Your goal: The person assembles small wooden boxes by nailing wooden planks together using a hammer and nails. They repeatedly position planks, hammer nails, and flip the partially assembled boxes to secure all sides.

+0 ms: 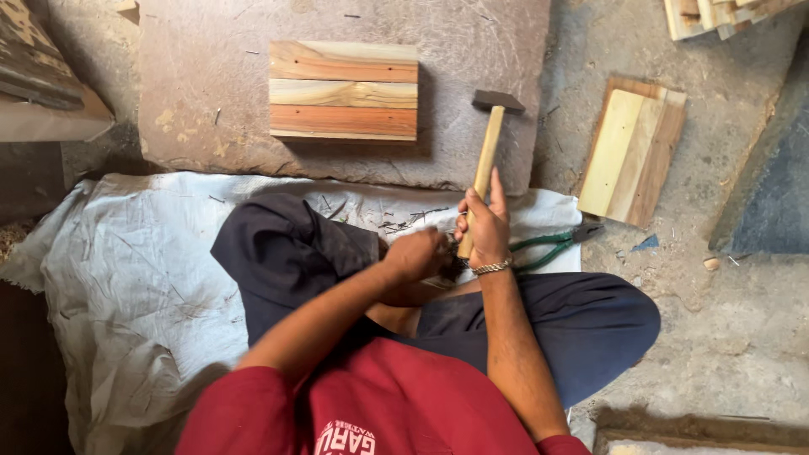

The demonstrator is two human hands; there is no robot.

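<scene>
My right hand [484,229] grips the wooden handle of a hammer [489,143], whose dark head points away from me over a flat stone slab [211,101]. My left hand [417,253] is closed into a fist beside it, reaching into a scatter of small nails [409,221] on the white sack; what its fingers pinch is hidden. A panel of wooden slats [343,90], in orange and pale strips, lies flat on the slab ahead of both hands.
Green-handled pliers [552,244] lie on the white sack [126,270] right of my right wrist. A second pale slat panel [632,152] rests on the concrete floor at right. More wood pieces [716,15] sit top right. My crossed legs fill the foreground.
</scene>
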